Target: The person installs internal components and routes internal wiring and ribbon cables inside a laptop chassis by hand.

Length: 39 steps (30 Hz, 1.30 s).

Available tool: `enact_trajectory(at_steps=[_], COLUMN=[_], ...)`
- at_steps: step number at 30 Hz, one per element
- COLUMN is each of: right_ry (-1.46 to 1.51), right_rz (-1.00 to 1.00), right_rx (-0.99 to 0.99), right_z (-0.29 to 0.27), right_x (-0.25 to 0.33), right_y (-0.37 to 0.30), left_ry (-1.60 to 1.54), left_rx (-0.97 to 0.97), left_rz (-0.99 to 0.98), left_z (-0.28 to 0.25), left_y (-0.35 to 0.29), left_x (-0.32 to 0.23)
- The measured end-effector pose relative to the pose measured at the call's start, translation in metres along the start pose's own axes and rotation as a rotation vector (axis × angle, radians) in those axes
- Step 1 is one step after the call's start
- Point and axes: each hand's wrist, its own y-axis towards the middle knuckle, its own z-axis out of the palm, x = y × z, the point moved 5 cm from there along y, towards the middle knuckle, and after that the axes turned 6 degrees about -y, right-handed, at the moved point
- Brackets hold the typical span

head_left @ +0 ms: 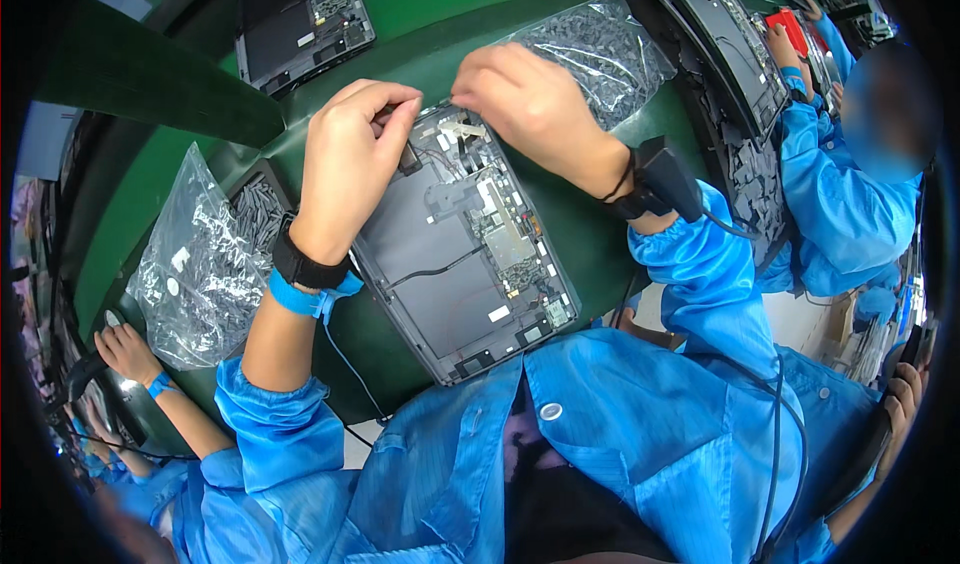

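An opened grey tablet-like device housing (425, 309) lies on the green work surface in front of me, with a circuit board (510, 239) along its right side and a black cable crossing its middle. Over its far left corner is my left hand (350, 154), thumb and forefinger pinched together. My right hand (530, 104) bends in from the right, its fingertips pressed together at the far edge of the housing. Whatever is between the fingers of either hand is too small or hidden to name. Both wrists wear black bands; the left also has a blue strap.
Clear plastic bags of small dark parts lie at the left (190, 274) and far right (605, 49). Another opened housing (300, 24) sits at the far left. Stacked housings (715, 39) stand to the right. Co-workers (850, 189) in blue work on both sides.
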Motion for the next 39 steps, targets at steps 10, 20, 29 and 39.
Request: enact_trajectory(at_steps=[10, 20, 29, 39], right_ry=[-0.261, -0.085, 0.012, -0.044], right_rz=[-0.101, -0.08, -0.169, -0.198], right_rx=[0.193, 0.34, 0.504, 0.483], right_z=[0.026, 0.03, 0.04, 0.033], right_x=[0.012, -0.007, -0.017, -0.009], right_y=[-0.008, -0.004, 0.008, 0.008], left_ry=[0.331, 0.506, 0.439, 0.581], left_rx=[0.132, 0.105, 0.101, 0.133], left_rz=[0.262, 0.392, 0.367, 0.382], left_z=[0.02, 0.027, 0.023, 0.029], left_y=[0.005, -0.002, -0.002, -0.006], left_x=[0.017, 0.011, 0.011, 0.015])
